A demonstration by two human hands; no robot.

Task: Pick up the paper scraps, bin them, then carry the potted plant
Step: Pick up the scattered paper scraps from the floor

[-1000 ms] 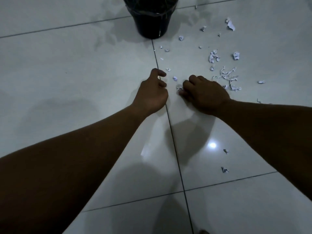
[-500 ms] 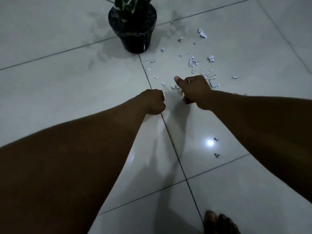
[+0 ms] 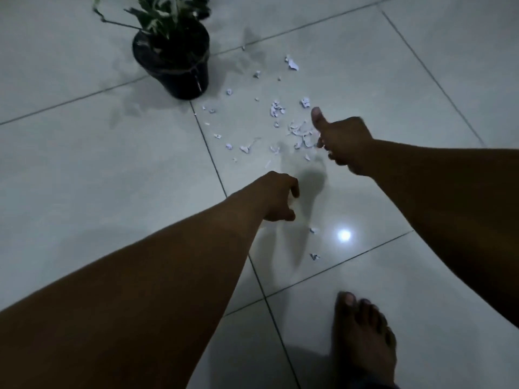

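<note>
Torn white paper scraps (image 3: 300, 133) lie scattered on the pale tiled floor (image 3: 84, 164), to the right of a black potted plant (image 3: 179, 71) with green-and-white leaves. My right hand (image 3: 344, 143) hovers at the right edge of the scraps. It is closed in a fist with the thumb sticking out, and a bit of paper shows at its fingers. My left hand (image 3: 278, 197) hangs lower and nearer to me with its fingers curled. Its palm faces down and is hidden. No bin is in view.
Two stray scraps (image 3: 314, 242) lie near a bright light reflection (image 3: 344, 235) on the tile. My bare foot (image 3: 362, 338) stands at the lower right. Dark grout lines cross the floor.
Both hands have lifted off the floor and drawn back from the scraps. The right hand closed into a fist and moved right. The view pulled back, so the plant's leaves and my foot now show.
</note>
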